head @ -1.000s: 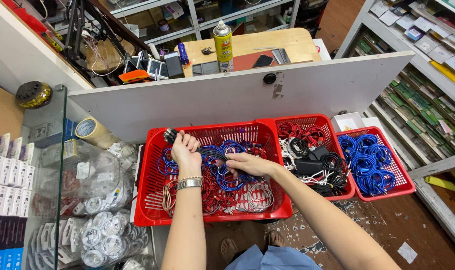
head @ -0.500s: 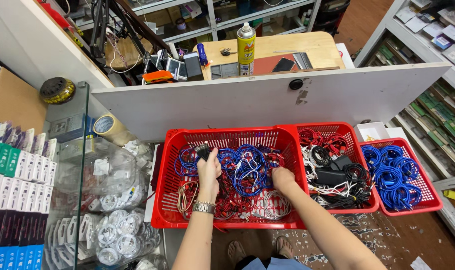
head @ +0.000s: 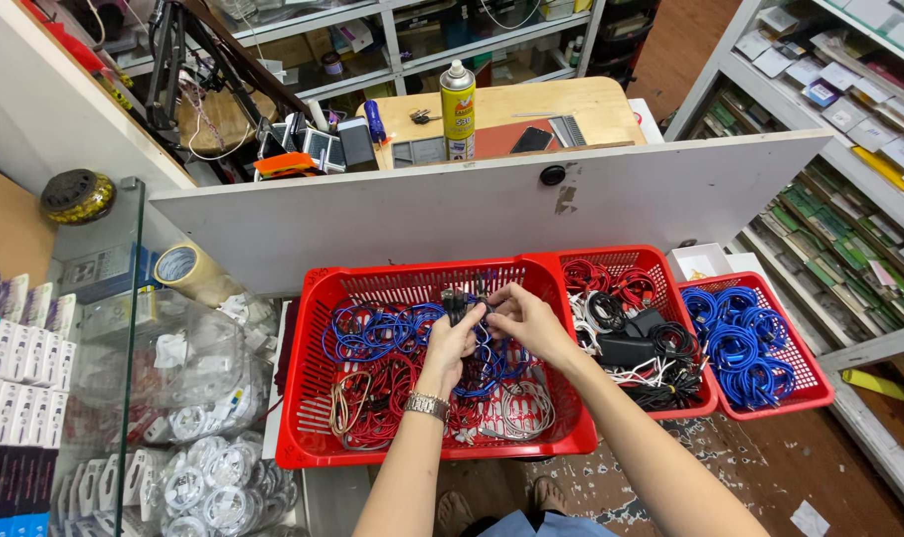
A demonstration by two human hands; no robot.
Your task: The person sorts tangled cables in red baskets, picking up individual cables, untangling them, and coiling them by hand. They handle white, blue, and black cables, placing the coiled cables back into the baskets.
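A big red plastic basket (head: 313, 438) holds a tangle of blue, red, black and white cables (head: 372, 333). My left hand (head: 450, 346), with a metal watch on the wrist, is raised over the basket's middle and grips a bunch of dark cable ends (head: 458, 301). My right hand (head: 523, 320) meets it from the right, fingers pinching the same bunch of cable ends. Both hands are above the cable pile, touching each other at the fingertips.
Two smaller red baskets stand to the right: one (head: 651, 261) with red, black and white cables, one (head: 805, 383) with blue cables. A white board (head: 472, 214) runs behind them. A tape roll (head: 178, 266) and a glass case (head: 104, 398) of packaged cables lie left. Shelves (head: 859, 129) stand right.
Both hands have lifted out of the cable pile and come together over the basket's middle, now holding a bunch of cable ends. The camera has shifted, moving the baskets rightward in view.
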